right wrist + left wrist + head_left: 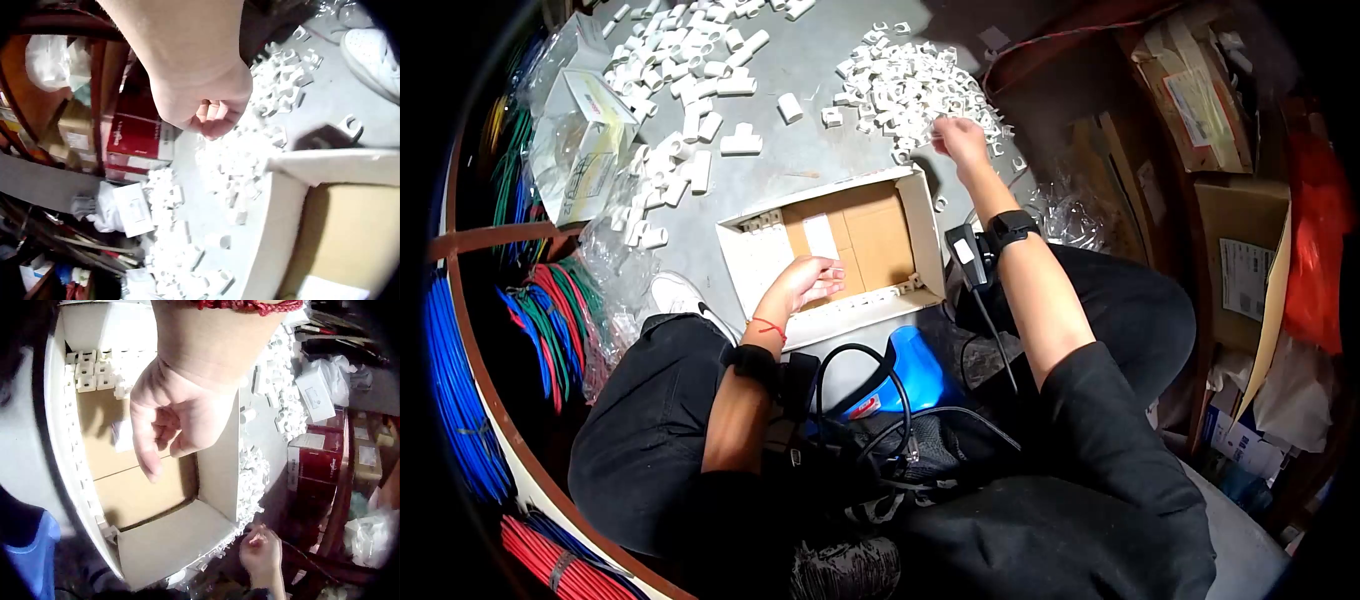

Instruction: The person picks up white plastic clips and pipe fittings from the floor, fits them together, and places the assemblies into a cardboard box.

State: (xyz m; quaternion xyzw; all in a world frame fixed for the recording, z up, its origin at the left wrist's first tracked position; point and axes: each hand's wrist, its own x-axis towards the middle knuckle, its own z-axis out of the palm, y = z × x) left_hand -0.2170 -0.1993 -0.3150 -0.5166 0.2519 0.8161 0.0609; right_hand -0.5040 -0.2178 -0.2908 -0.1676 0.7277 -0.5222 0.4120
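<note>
My left hand (pixel 808 282) hangs over a white cardboard box (pixel 745 290), its fingers loosely bent; in the left wrist view nothing shows between thumb and fingers. White plastic pipe clips (pixel 86 381) stand in rows at one end of the box and along its near wall. Brown cardboard (pixel 880 240) covers the box floor, with a white patch on it. Beyond the box's right corner, my right hand (pixel 962 142) is at the near edge of a heap of loose pipe clips (pixel 920 85). Its fingers (pixel 219 119) are curled, and I cannot tell whether they hold a clip.
White pipe fittings (pixel 690 80) lie scattered on the grey floor at the far left, beside an opened carton (pixel 585 140). Coiled wires (pixel 460 390) fill a shelf at left. Cartons (pixel 1200 110) stand at right. A blue object (pixel 920 370) and black cables sit before the box.
</note>
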